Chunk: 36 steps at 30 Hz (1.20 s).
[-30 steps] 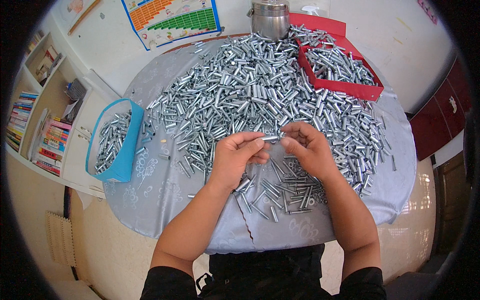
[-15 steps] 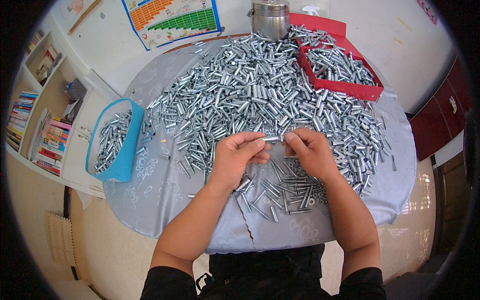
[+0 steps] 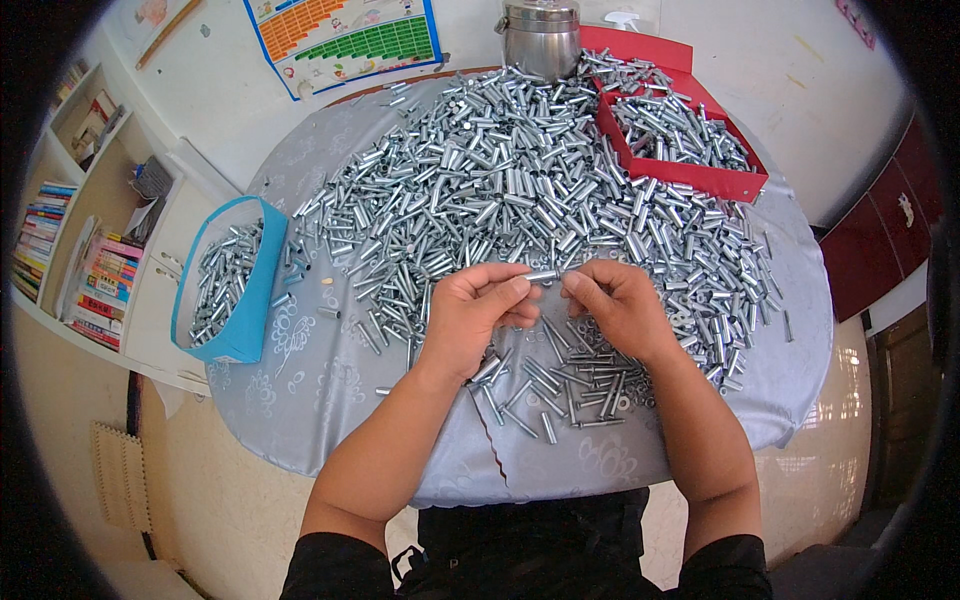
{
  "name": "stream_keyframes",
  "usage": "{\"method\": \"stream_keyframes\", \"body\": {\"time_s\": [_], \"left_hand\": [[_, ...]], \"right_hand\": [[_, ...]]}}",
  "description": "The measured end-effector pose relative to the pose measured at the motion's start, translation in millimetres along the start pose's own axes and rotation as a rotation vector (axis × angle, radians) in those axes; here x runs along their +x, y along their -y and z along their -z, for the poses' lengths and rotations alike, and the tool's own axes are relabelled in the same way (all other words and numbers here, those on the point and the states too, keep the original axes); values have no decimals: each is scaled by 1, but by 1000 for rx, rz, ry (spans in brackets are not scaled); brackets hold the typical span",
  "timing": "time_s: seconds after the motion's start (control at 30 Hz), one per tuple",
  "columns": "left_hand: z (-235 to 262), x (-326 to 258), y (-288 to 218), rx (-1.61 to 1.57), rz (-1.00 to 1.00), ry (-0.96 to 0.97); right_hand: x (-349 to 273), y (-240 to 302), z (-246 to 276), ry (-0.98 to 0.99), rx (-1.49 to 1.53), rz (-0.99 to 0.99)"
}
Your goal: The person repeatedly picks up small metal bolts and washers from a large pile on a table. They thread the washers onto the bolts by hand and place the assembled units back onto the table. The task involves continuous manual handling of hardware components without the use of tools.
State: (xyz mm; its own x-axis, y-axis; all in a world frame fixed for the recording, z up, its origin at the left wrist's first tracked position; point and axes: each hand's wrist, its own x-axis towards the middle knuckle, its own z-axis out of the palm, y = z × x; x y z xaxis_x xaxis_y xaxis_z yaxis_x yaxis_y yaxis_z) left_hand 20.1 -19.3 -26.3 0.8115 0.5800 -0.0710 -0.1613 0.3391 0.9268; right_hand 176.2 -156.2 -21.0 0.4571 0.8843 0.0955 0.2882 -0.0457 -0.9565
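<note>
Over the near edge of the metal heap, a silvery expansion bolt [image 3: 543, 276] with a tubular sleeve lies level between my hands. My left hand [image 3: 478, 308] pinches its left part between thumb and fingers. At the bolt's right end, the thumb and fingers of my right hand [image 3: 622, 308] are pressed together; whatever small piece sits in that pinch is hidden. Below my hands lie loose threaded bolts [image 3: 600, 385] and small washers [image 3: 624, 403]. A big heap of shiny sleeves and bolts [image 3: 500, 190] spreads beyond them.
A blue bin [image 3: 268, 290] of metal pieces stands at the left. At the back right, a red box [image 3: 690, 178] holds more pieces, beside a steel pot [image 3: 541, 42]. All rest on a round table with a grey cloth [image 3: 330, 430]. A bookshelf [image 3: 100, 170] stands at far left.
My right hand's fingertips have shifted slightly left and changed their pinch at the bolt's right end. My left hand and the bolt stay nearly where they were.
</note>
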Motion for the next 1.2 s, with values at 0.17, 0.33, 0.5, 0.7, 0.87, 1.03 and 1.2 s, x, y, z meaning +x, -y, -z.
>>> {"method": "stream_keyframes", "body": {"time_s": [0.17, 0.33, 0.5, 0.7, 0.87, 1.03, 1.2], "left_hand": [[0, 0, -1, -2, 1, 0], [0, -1, -1, -2, 6, 21], [0, -1, 0, -6, 2, 24], [0, -1, -1, 4, -16, 37], [0, -1, 0, 13, -16, 38], [-1, -1, -2, 30, 26, 26], [-4, -2, -2, 64, -1, 34]], "right_hand": [[-1, 2, -10, -72, 199, 56], [0, 2, -3, -25, 137, -4], [-2, 5, -9, -78, 256, 19], [-2, 5, -5, -48, 223, 22], [-2, 5, -6, -48, 260, 2], [-2, 7, -7, -31, 308, 17], [-2, 5, -3, -7, 297, 25]]}}
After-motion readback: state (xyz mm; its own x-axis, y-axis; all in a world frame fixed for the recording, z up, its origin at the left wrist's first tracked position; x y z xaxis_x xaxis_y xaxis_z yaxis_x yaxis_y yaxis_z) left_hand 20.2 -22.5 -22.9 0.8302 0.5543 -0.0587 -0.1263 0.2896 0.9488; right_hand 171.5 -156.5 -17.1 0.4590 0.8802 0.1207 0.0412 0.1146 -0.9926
